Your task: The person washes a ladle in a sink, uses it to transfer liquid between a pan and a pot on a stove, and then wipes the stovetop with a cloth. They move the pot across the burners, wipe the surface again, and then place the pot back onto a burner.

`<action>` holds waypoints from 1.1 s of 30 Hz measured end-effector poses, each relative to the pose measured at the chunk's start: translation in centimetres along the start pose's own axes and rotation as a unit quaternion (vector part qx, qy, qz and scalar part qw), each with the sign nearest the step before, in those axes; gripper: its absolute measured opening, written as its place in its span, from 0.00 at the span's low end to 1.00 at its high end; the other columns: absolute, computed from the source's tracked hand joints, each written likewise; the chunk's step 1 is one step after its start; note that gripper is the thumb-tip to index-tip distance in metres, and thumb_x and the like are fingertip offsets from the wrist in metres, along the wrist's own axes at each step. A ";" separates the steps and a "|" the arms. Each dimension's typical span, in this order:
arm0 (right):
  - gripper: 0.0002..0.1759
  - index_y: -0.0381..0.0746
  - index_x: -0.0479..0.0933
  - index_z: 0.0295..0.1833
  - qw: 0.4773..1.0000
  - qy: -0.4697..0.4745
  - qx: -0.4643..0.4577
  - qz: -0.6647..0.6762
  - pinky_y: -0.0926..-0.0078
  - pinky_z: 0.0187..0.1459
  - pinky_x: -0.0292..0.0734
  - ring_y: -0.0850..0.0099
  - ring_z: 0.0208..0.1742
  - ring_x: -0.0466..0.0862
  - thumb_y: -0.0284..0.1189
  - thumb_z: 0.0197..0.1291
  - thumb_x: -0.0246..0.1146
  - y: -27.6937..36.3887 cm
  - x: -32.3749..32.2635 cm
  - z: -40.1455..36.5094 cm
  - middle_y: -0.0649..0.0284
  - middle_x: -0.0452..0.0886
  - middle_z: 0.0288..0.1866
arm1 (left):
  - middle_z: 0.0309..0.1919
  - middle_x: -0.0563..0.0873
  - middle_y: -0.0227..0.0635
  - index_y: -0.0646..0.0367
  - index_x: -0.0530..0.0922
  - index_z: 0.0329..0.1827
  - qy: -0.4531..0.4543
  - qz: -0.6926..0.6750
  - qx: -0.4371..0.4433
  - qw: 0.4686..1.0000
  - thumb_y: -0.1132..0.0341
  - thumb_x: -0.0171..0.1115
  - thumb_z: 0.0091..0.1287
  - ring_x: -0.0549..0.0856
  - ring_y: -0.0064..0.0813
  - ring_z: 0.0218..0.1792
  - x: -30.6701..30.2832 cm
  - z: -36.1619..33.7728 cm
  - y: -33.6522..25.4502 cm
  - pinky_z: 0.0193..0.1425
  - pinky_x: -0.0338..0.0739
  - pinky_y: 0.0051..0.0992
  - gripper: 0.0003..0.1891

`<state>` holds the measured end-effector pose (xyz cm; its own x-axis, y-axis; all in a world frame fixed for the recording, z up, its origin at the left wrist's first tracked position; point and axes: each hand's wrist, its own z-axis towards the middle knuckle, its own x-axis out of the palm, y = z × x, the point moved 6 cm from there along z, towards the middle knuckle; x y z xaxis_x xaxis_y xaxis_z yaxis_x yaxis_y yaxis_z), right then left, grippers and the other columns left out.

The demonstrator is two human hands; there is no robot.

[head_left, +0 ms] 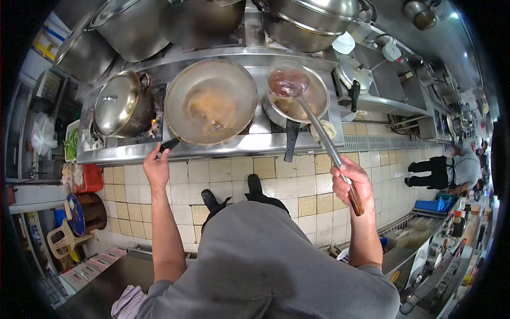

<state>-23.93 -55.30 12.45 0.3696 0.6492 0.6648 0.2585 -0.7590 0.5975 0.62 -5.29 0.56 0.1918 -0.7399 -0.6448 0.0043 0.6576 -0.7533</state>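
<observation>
My left hand [156,167] is closed round the black handle [170,144] of a wide frying pan [178,87], which sits on the stove with a thin layer of brown liquid [212,109] in it. In my right hand [351,182] is a long ladle [324,135], gripped near its wooden end. The ladle's bowl, full of dark reddish-brown liquid [288,82], is held over the saucepan [323,106] to the right. Brown contents show in that saucepan, partly hidden by the ladle, and its black handle [291,141] points towards me.
A lidded pot [116,103] stands left of the pan, with flame beside it. Large pots [130,32] and a steamer [313,24] line the back. A cloth [325,131] lies by the saucepan. Another person [451,169] stands far right on the tiled floor.
</observation>
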 end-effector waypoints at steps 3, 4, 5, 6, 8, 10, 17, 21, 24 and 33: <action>0.24 0.33 0.67 0.70 0.995 -0.060 -0.027 -0.069 0.82 0.16 0.65 0.79 0.17 0.71 0.23 0.71 0.58 1.6 -2.5 -0.4 0.58 0.78 0.37 | 0.45 0.90 0.40 0.61 0.85 0.62 0.001 -0.004 0.008 1.000 0.65 0.75 0.66 0.81 0.24 0.36 0.2 0.1 0.9 0.46 0.77 0.24 0.22; 0.26 0.32 0.67 0.72 0.992 -0.081 -0.034 -0.087 0.82 0.16 0.65 0.79 0.16 0.71 0.23 0.71 0.59 1.9 -3.5 -0.4 0.59 0.78 0.35 | 0.44 0.90 0.39 0.61 0.85 0.62 0.000 -0.008 0.004 1.000 0.65 0.75 0.66 0.80 0.23 0.36 0.2 0.1 0.8 0.46 0.77 0.24 0.22; 0.26 0.32 0.67 0.72 0.992 -0.083 -0.036 -0.086 0.82 0.16 0.65 0.79 0.16 0.71 0.23 0.71 0.59 2.1 -3.8 -0.5 0.59 0.78 0.35 | 0.44 0.90 0.38 0.61 0.85 0.62 -0.001 -0.012 0.000 1.000 0.65 0.75 0.66 0.80 0.22 0.36 0.2 0.0 0.7 0.45 0.76 0.24 0.22; 0.27 0.32 0.67 0.73 0.986 -0.104 -0.048 -0.122 0.82 0.16 0.65 0.79 0.16 0.71 0.23 0.70 0.60 2.4 -4.2 -0.7 0.60 0.78 0.35 | 0.44 0.90 0.38 0.61 0.85 0.62 0.001 -0.013 0.002 1.000 0.65 0.75 0.66 0.80 0.22 0.36 0.3 0.1 0.8 0.45 0.76 0.24 0.22; 0.28 0.32 0.66 0.74 0.978 -0.128 -0.060 -0.155 0.81 0.17 0.65 0.79 0.16 0.71 0.23 0.69 0.60 2.8 -5.0 -1.0 0.62 0.79 0.34 | 0.47 0.88 0.43 0.60 0.85 0.61 0.013 -0.014 -0.024 1.000 0.67 0.75 0.65 0.86 0.31 0.45 0.4 0.2 1.3 0.53 0.79 0.27 0.21; 0.30 0.32 0.66 0.75 0.971 -0.148 -0.065 -0.178 0.81 0.17 0.65 0.79 0.17 0.71 0.21 0.68 0.60 3.0 -5.7 -1.3 0.64 0.79 0.33 | 0.47 0.89 0.42 0.59 0.85 0.62 0.013 -0.014 -0.032 0.999 0.67 0.75 0.65 0.86 0.31 0.46 0.6 0.3 1.9 0.53 0.78 0.27 0.21; 0.31 0.32 0.69 0.74 0.945 -0.197 -0.076 -0.251 0.81 0.17 0.66 0.80 0.18 0.72 0.20 0.65 0.61 3.6 -6.5 -2.6 0.65 0.79 0.32 | 0.45 0.89 0.39 0.57 0.85 0.63 -0.004 0.021 -0.052 0.998 0.65 0.75 0.66 0.84 0.28 0.42 0.9 0.0 2.4 0.49 0.77 0.27 0.22; 0.32 0.33 0.69 0.75 0.879 -0.194 -0.078 -0.429 0.80 0.22 0.70 0.79 0.20 0.74 0.20 0.64 0.62 5.4 -5.7 -4.1 0.63 0.79 0.29 | 0.45 0.89 0.38 0.56 0.85 0.62 0.012 0.024 -0.073 0.997 0.64 0.75 0.66 0.82 0.27 0.40 0.9 -0.1 1.8 0.48 0.77 0.27 0.21; 0.35 0.34 0.68 0.76 0.776 -0.184 -0.069 -0.599 0.72 0.30 0.76 0.71 0.25 0.80 0.20 0.61 0.64 7.7 -4.6 -5.3 0.55 0.80 0.29 | 0.45 0.89 0.38 0.57 0.86 0.62 0.013 0.026 -0.057 0.998 0.64 0.75 0.66 0.83 0.26 0.41 0.8 0.2 2.8 0.48 0.77 0.26 0.21; 0.38 0.32 0.66 0.75 0.449 -0.079 -0.034 -0.889 0.49 0.52 0.79 0.42 0.48 0.84 0.19 0.56 0.63 11.4 2.5 -6.4 0.39 0.83 0.44 | 0.49 0.89 0.40 0.58 0.85 0.62 0.008 0.002 -0.050 0.999 0.64 0.75 0.66 0.84 0.28 0.45 0.9 0.4 3.5 0.52 0.77 0.27 0.22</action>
<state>-25.80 -62.03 23.84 -0.3075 0.2103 -0.9280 0.2449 0.9599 0.1363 1.21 -3.58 -2.63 0.1766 -0.7401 -0.6489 -0.0948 0.6434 -0.7596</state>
